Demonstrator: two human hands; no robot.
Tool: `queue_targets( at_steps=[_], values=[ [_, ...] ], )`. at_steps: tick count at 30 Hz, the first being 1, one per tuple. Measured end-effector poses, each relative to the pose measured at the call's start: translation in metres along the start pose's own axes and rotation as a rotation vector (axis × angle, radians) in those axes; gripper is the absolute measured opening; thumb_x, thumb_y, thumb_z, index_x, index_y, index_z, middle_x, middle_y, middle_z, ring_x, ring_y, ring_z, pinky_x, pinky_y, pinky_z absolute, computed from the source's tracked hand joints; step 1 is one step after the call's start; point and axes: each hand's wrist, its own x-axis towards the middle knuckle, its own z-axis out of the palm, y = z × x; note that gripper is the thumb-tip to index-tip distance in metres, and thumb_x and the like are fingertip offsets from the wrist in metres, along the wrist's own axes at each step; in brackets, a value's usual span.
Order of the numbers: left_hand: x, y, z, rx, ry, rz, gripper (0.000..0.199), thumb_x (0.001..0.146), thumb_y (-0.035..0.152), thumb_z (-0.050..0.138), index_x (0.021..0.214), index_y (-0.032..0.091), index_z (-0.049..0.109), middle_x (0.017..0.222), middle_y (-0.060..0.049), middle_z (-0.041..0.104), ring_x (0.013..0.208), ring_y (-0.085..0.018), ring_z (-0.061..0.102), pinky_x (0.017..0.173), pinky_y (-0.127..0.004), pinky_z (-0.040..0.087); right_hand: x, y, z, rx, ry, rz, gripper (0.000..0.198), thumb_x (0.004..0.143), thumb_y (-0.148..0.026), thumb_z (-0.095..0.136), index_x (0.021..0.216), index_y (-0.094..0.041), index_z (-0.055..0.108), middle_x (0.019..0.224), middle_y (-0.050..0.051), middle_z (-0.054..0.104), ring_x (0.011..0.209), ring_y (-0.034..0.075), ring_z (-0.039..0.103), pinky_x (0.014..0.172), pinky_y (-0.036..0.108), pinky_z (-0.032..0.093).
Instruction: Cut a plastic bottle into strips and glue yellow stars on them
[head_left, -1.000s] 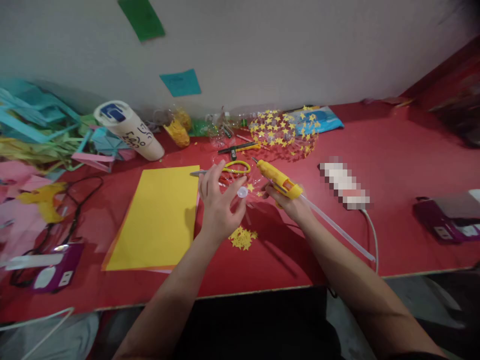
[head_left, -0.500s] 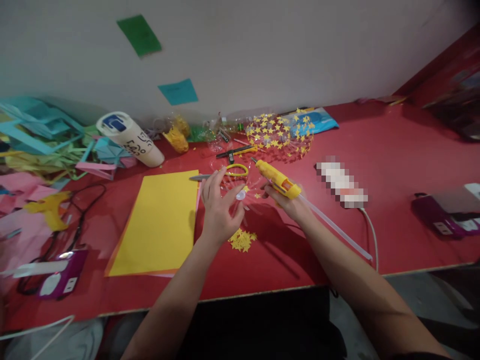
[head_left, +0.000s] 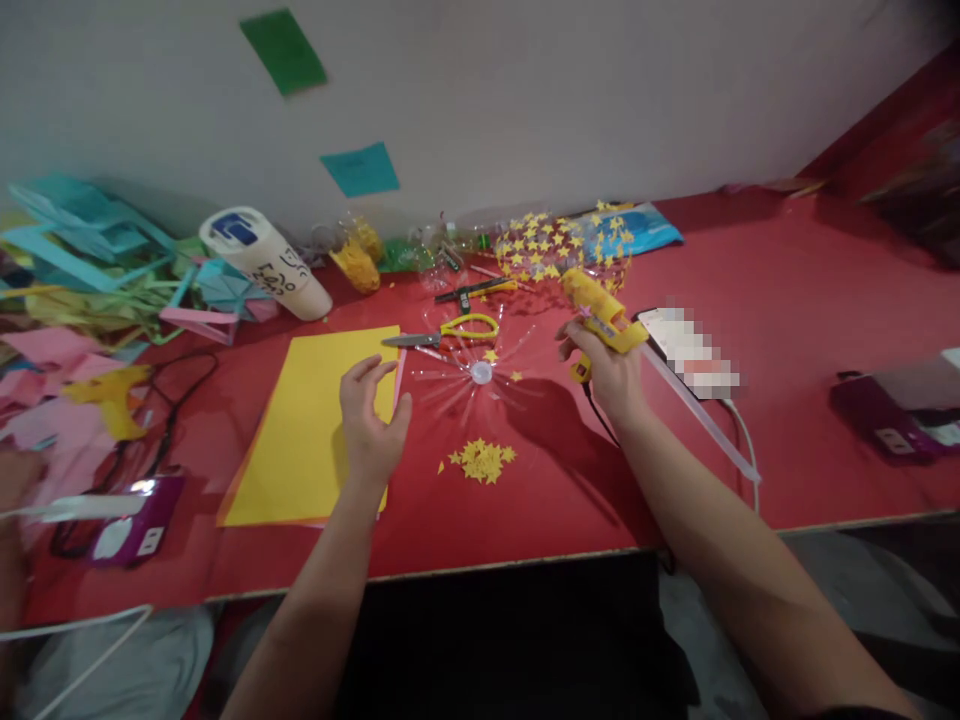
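Our right hand (head_left: 611,375) has its fingers clamped on the yellow glue gun (head_left: 596,300). Our left hand (head_left: 371,425) is by the right edge of the yellow paper (head_left: 315,420), fingers apart. Between our hands, the clear spoked plastic piece (head_left: 481,373) lies on the red counter (head_left: 795,310), behind a star pile (head_left: 484,460). We cannot tell what the lidded white tumbler (head_left: 277,275) holds.
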Motion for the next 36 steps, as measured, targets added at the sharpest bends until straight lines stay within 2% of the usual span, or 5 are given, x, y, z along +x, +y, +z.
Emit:
queue_targets(
  at_steps=[2, 5, 10, 22, 36],
  values=[
    [-0.005, 0.002, -0.006, -0.021, -0.007, -0.028, 0.017, 0.082, 0.018, 0.057, 0.099, 0.019, 0.060, 0.095, -0.005, 0.059, 0.088, -0.018, 0.059, 0.081, -0.035, 0.051, 0.003, 0.003, 0.001, 0.057, 0.041, 0.012, 0.016, 0.075, -0.035, 0.061, 0.069, -0.021, 0.060, 0.056, -0.004, 0.056, 0.050, 0.010, 0.050, 0.044, 0.022, 0.034],
    [-0.015, 0.013, -0.013, -0.070, -0.240, 0.041, 0.005, 0.084, 0.016, 0.055, 0.085, 0.019, 0.059, 0.072, 0.001, 0.056, 0.062, -0.011, 0.052, 0.062, -0.025, 0.047, 0.008, 0.005, 0.003, 0.138, 0.085, -0.004, 0.015, 0.073, -0.032, 0.061, 0.063, -0.021, 0.058, 0.050, -0.005, 0.052, 0.044, 0.009, 0.043, 0.042, 0.023, 0.032],
    [-0.032, 0.025, -0.010, -0.075, -0.637, 0.319, 0.010, 0.090, 0.019, 0.052, 0.088, 0.018, 0.062, 0.079, -0.003, 0.064, 0.073, -0.014, 0.059, 0.066, -0.027, 0.049, 0.010, 0.006, 0.006, 0.139, 0.113, -0.042, 0.019, 0.075, -0.032, 0.061, 0.059, -0.021, 0.057, 0.045, -0.005, 0.048, 0.041, 0.010, 0.043, 0.043, 0.026, 0.032],
    [-0.049, 0.020, 0.009, -0.035, -0.479, 0.400, 0.012, 0.088, 0.019, 0.054, 0.093, 0.016, 0.064, 0.085, -0.007, 0.063, 0.080, -0.017, 0.059, 0.073, -0.032, 0.051, 0.008, -0.001, 0.006, 0.105, 0.103, -0.065, 0.017, 0.078, -0.019, 0.059, 0.062, -0.018, 0.056, 0.043, -0.005, 0.049, 0.041, 0.007, 0.044, 0.044, 0.025, 0.030],
    [-0.047, 0.034, 0.021, -0.021, -0.691, 0.476, 0.022, 0.091, 0.024, 0.052, 0.103, 0.012, 0.066, 0.084, -0.008, 0.062, 0.078, -0.019, 0.057, 0.072, -0.033, 0.048, 0.003, -0.004, 0.011, 0.061, 0.036, -0.021, 0.017, 0.079, -0.025, 0.063, 0.065, -0.016, 0.060, 0.041, -0.006, 0.047, 0.040, 0.007, 0.042, 0.044, 0.023, 0.032]
  ],
)
